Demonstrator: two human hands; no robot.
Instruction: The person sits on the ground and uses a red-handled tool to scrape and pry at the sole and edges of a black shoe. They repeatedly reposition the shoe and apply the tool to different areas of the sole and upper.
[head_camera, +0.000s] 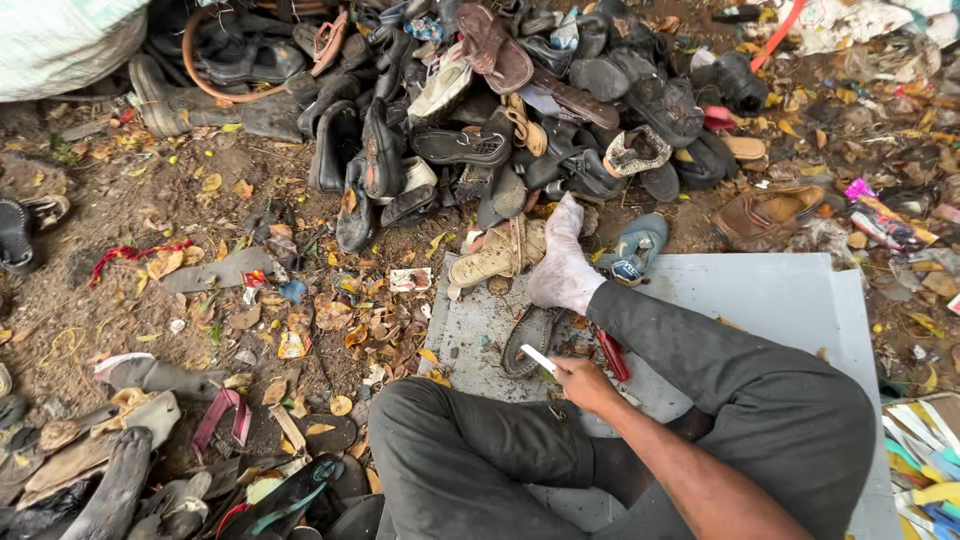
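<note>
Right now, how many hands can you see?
1. One hand is in view, over the grey board between the knees, holding a small white blade-like tool above a dark sandal sole. The other hand is out of view.

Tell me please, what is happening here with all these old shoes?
A person sits cross-legged on a grey board on littered ground. One hand, seemingly the right, holds a small white blade-like tool over a dark shoe sole that lies on the board beside the person's foot. The other hand is out of view. A big pile of worn shoes and sandals lies just ahead, with more scraps at the left.
</note>
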